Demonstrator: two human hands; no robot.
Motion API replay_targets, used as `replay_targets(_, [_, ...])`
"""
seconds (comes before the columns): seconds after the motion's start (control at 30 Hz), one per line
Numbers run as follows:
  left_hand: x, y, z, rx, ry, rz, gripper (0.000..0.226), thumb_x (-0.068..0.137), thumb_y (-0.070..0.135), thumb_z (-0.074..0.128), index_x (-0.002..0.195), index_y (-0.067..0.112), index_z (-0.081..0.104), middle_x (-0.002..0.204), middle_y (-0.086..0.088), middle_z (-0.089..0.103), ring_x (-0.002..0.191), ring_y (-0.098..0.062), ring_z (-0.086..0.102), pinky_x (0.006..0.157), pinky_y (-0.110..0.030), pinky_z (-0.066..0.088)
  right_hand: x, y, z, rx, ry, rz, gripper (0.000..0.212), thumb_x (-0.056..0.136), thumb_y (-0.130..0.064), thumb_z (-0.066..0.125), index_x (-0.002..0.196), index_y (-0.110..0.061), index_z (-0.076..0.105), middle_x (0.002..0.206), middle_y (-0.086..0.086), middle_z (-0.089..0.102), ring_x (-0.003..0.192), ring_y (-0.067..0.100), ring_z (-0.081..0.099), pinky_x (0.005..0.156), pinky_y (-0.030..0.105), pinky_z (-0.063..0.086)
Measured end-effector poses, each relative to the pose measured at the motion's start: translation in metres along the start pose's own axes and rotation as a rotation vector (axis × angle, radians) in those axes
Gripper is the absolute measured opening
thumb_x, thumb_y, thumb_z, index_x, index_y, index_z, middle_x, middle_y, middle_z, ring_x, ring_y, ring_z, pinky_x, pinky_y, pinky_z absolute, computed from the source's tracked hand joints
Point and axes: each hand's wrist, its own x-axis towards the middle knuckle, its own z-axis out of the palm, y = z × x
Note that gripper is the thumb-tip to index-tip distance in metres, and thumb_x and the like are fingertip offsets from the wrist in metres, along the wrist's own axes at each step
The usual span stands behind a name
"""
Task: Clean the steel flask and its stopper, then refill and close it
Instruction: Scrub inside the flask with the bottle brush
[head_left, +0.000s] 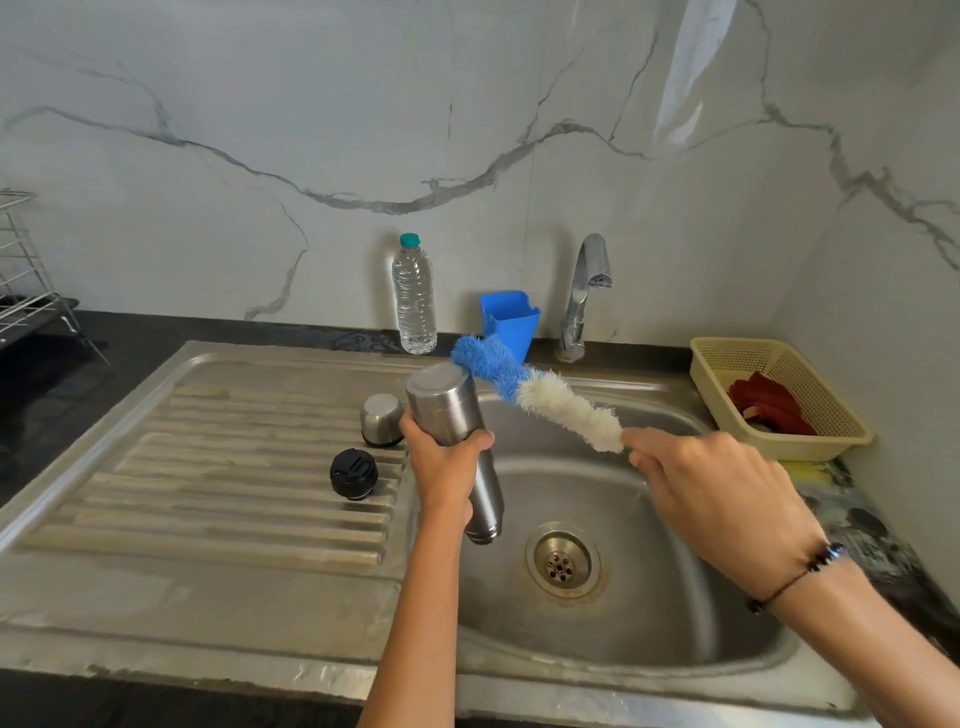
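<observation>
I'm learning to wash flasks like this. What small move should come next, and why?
Probably stroke the brush down the flask's side. The left hand holds it upside down over the sink, and the blue bristles held by the right hand already touch its base.

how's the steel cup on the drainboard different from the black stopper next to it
The steel cup is shiny bare metal; the black stopper is dark and looks like plastic. The steel cup sits upside down, its closed base up; the black stopper shows a moulded top face. The steel cup lies farther back, beside the flask gripped by the left hand; the black stopper lies nearer the person. Both are round, untouched, and rest on the ribbed drainboard.
</observation>
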Motion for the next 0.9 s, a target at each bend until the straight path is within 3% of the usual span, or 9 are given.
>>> replay_targets(0.1, [0.003, 0.005, -0.006, -0.007, 0.017, -0.02, 0.081, 0.067, -0.002, 0.077, 0.131, 0.02, 0.033, 0.109, -0.01, 0.057, 0.091, -0.023, 0.06, 0.076, -0.037, 0.05, -0.013, 0.003, -0.001, 0.042, -0.002, 0.007, 0.033, 0.098, -0.036, 0.03, 0.129, -0.042, 0.04, 0.083, -0.006, 0.06, 0.08, 0.022, 0.062, 0.065, 0.034, 0.052])
replay_targets(0.2, [0.001, 0.017, -0.009, -0.006, 0.001, -0.005, 0.075, 0.068, 0.001, 0.078, 0.127, 0.017, 0.034, 0.107, -0.01, 0.057, 0.09, -0.021, 0.06, 0.082, -0.04, 0.051, -0.015, 0.011, 0.003, 0.215, 0.077, 0.03, 0.037, 0.091, -0.039, 0.037, 0.123, -0.039, 0.055, 0.081, -0.003, 0.068, 0.068, 0.025, 0.064, 0.058, 0.04, 0.054])
replay_targets(0.37, [-0.014, 0.053, -0.014, 0.033, -0.04, 0.118, 0.066, 0.068, 0.008, 0.08, 0.117, 0.02, 0.038, 0.1, 0.0, 0.057, 0.085, -0.013, 0.06, 0.068, -0.025, 0.045, 0.0, 0.009, 0.015, 0.393, 0.198, 0.11, 0.032, 0.089, -0.029, 0.048, 0.116, -0.029, 0.064, 0.081, 0.005, 0.071, 0.063, 0.028, 0.062, 0.057, 0.044, 0.053])
replay_targets(0.47, [-0.022, 0.077, -0.027, 0.044, -0.02, 0.203, 0.07, 0.061, 0.015, 0.082, 0.117, 0.022, 0.04, 0.099, 0.003, 0.062, 0.088, -0.014, 0.063, 0.072, -0.028, 0.049, 0.007, -0.005, 0.023, 0.457, 0.168, 0.088, 0.031, 0.091, -0.026, 0.05, 0.119, -0.029, 0.063, 0.083, 0.007, 0.07, 0.066, 0.029, 0.062, 0.058, 0.044, 0.053])
replay_targets(0.6, [-0.035, 0.103, -0.058, 0.052, 0.099, 0.311, 0.072, 0.056, 0.017, 0.08, 0.116, 0.023, 0.041, 0.097, 0.004, 0.063, 0.082, -0.01, 0.066, 0.073, -0.029, 0.053, 0.019, -0.027, 0.037, 0.556, 0.125, 0.016, 0.031, 0.092, -0.025, 0.05, 0.121, -0.03, 0.061, 0.086, 0.005, 0.071, 0.069, 0.026, 0.062, 0.061, 0.042, 0.052])
replay_targets(0.7, [-0.043, 0.113, -0.086, 0.094, 0.211, 0.368, 0.066, 0.063, 0.011, 0.081, 0.112, 0.029, 0.04, 0.094, 0.008, 0.061, 0.078, -0.003, 0.064, 0.069, -0.024, 0.049, 0.025, -0.041, 0.046, 0.625, 0.123, -0.038, 0.031, 0.092, -0.022, 0.051, 0.12, -0.028, 0.062, 0.091, 0.007, 0.072, 0.072, 0.031, 0.063, 0.065, 0.045, 0.053])
replay_targets(0.9, [-0.057, 0.104, -0.132, 0.165, 0.354, 0.346, 0.072, 0.067, 0.007, 0.08, 0.122, 0.027, 0.037, 0.104, 0.006, 0.058, 0.09, -0.009, 0.062, 0.074, -0.027, 0.049, 0.025, -0.064, 0.057, 0.683, 0.094, -0.133, 0.028, 0.092, -0.021, 0.052, 0.116, -0.027, 0.065, 0.097, 0.011, 0.072, 0.087, 0.037, 0.064, 0.074, 0.048, 0.052])
